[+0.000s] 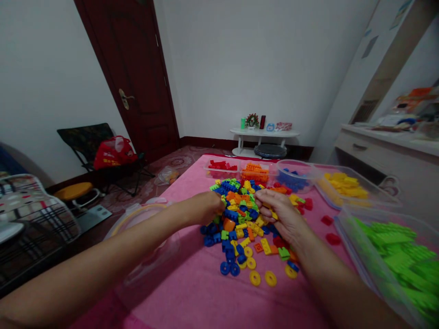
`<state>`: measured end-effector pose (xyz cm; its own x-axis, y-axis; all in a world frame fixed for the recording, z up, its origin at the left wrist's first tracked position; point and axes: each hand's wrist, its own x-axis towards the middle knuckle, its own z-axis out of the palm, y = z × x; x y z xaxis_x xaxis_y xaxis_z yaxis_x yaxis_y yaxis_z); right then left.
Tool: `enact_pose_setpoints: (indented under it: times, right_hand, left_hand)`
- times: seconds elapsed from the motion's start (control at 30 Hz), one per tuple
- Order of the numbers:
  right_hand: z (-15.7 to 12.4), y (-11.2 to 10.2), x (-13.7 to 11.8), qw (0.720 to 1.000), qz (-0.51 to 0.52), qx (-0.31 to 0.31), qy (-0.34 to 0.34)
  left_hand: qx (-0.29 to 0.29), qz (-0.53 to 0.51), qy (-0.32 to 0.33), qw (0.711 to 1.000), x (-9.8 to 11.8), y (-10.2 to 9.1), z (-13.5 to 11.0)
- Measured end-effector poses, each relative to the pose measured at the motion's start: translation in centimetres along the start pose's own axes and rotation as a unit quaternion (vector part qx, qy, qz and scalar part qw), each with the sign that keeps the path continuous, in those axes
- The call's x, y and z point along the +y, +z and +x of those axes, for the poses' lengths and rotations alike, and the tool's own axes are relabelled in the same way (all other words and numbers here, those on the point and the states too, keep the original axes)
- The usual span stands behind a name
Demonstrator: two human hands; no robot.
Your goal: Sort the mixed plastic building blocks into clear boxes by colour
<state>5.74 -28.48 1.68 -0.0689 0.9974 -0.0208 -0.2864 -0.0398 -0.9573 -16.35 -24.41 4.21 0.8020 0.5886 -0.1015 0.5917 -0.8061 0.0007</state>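
Note:
A mixed pile of toy building bricks [243,215] in blue, yellow, orange, green and red lies on the pink cloth [199,283]. At the pile's left edge, my left hand [210,208] is closed with its knuckles toward me; its fingertips are hidden, so what it holds cannot be made out. My right hand [279,210] is over the pile's right side, fingers curled round a yellow building brick [274,214] that shows partly beside the palm. Yellow wheels [270,278] and blue wheels [225,268] lie at the near edge of the pile.
Clear containers along the far and right edges hold red bricks [222,166], orange bricks [254,172], blue bricks [291,179], yellow bricks [345,185] and green bricks [398,249]. Loose red bricks [332,238] lie near the right bins. A clear round tub [151,256] stands under my left forearm.

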Motion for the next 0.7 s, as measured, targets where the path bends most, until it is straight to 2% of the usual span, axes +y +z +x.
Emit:
enact_pose_setpoints:
  times: [0.17, 0.3, 0.43, 0.53, 0.6, 0.7]
  right_hand:
    - [0.0, 0.4, 0.8, 1.0, -0.024, -0.008, 0.006]
    - [-0.3, 1.1, 1.5, 0.999, -0.03, -0.031, 0.022]
    - [-0.7, 2.2, 2.1, 0.998, 0.0, -0.023, 0.065]
    - [-1.1, 3.1, 2.1, 0.979, 0.118, -0.064, 0.152]
    - [-1.2, 3.5, 2.0, 0.955, 0.201, -0.099, 0.194]
    - [-1.3, 3.5, 1.8, 0.936, 0.278, -0.095, 0.193]
  left_hand:
    - [0.009, 0.034, -0.039, 0.999, 0.0, 1.6, -0.1]
    - [0.029, -0.005, -0.076, 0.997, -0.9, 1.9, 0.5]
    - [0.122, -0.089, -0.095, 0.984, -0.4, -0.9, 0.5]
    - [0.183, -0.175, -0.055, 0.966, 1.5, -3.4, 0.5]
    - [0.194, -0.224, -0.026, 0.955, 3.0, -4.4, 0.7]
    - [0.185, -0.239, 0.018, 0.953, 4.5, -4.6, 1.0]
